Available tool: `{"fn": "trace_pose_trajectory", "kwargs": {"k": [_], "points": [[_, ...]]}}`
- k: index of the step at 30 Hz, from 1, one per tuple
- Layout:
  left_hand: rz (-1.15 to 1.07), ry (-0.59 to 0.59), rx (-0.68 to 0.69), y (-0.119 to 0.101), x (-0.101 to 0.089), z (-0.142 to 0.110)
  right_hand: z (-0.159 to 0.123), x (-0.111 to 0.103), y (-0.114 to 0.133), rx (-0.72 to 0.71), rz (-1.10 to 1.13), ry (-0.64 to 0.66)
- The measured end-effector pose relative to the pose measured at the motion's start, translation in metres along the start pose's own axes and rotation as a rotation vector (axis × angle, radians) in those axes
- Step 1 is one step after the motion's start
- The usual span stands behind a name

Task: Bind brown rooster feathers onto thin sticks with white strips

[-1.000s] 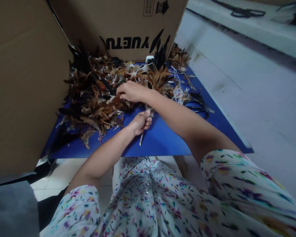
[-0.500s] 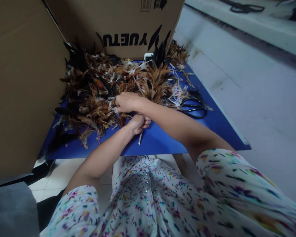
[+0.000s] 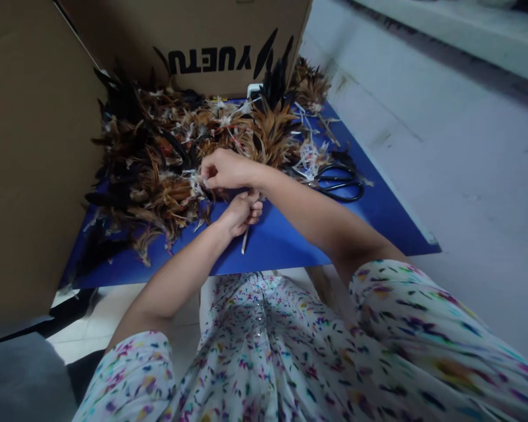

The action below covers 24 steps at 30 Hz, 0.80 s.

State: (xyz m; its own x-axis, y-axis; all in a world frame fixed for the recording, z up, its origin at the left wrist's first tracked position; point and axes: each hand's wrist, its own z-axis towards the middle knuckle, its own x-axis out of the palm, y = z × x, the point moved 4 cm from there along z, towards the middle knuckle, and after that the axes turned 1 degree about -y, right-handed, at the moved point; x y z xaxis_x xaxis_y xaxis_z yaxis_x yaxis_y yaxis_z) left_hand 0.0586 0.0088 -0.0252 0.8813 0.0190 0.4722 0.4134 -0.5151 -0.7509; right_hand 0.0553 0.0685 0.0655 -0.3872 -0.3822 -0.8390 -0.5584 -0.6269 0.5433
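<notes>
My left hand is closed around a thin pale stick, whose lower end pokes out below the fist. Just above it, my right hand has its thumb and fingers bent together at the edge of a pile of brown feathers. Whatever the right fingertips pinch is too small to make out, close to some whitish feather ends. Beyond the right wrist fans a thick tuft of brown and black feathers. Whether the stick joins this tuft is hidden by my right hand and forearm.
Black-handled scissors lie on the blue board at the right, beside a tangle of white strips. Cardboard boxes stand at the left and behind, the rear one printed YUETU. A pale wall runs along the right.
The view has shifted slightly. My right hand's fingers have lifted and curled a little at the feather pile. My left hand still grips the stick in about the same place.
</notes>
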Motion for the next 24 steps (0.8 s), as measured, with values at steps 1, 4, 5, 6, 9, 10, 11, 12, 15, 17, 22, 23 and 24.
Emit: {"fn": "trace_pose_trajectory", "kwargs": {"k": [1, 4, 5, 6, 9, 10, 11, 12, 15, 17, 22, 23, 24], "points": [[-0.004, -0.003, -0.004, 0.000, 0.000, -0.001, -0.004, -0.008, 0.000, -0.014, 0.058, -0.030], [0.005, -0.020, -0.015, 0.000, 0.000, -0.002, -0.016, -0.033, 0.000, -0.093, 0.218, -0.127], [0.012, -0.022, -0.018, 0.000, -0.001, -0.002, -0.021, -0.040, 0.000, -0.120, 0.262, -0.150], [0.018, -0.022, -0.019, 0.000, -0.001, -0.001, -0.026, -0.047, 0.000, -0.143, 0.298, -0.172], [0.039, -0.018, -0.009, 0.000, -0.002, -0.001, -0.043, -0.066, -0.004, -0.186, 0.343, -0.260], [0.046, -0.017, 0.000, 0.000, -0.003, -0.001, -0.050, -0.071, -0.006, -0.191, 0.345, -0.293], [0.052, -0.014, 0.010, 0.000, -0.004, 0.000, -0.057, -0.076, -0.009, -0.194, 0.348, -0.317], [0.056, -0.012, 0.020, 0.000, -0.004, 0.000, -0.065, -0.079, -0.012, -0.200, 0.354, -0.330], [0.059, -0.033, 0.020, -0.001, -0.004, -0.001, -0.087, -0.082, -0.024, -0.226, 0.352, -0.322], [0.065, -0.069, 0.001, -0.001, -0.004, -0.002, -0.099, -0.079, -0.035, -0.237, 0.332, -0.320], [0.074, -0.085, -0.009, -0.001, -0.002, -0.002, -0.105, -0.061, -0.057, -0.221, 0.339, -0.320], [0.070, -0.086, 0.003, -0.001, -0.003, -0.001, -0.105, -0.058, -0.060, -0.215, 0.338, -0.308], [0.068, -0.091, 0.014, -0.002, -0.004, 0.000, -0.104, -0.055, -0.062, -0.206, 0.331, -0.298]]}}
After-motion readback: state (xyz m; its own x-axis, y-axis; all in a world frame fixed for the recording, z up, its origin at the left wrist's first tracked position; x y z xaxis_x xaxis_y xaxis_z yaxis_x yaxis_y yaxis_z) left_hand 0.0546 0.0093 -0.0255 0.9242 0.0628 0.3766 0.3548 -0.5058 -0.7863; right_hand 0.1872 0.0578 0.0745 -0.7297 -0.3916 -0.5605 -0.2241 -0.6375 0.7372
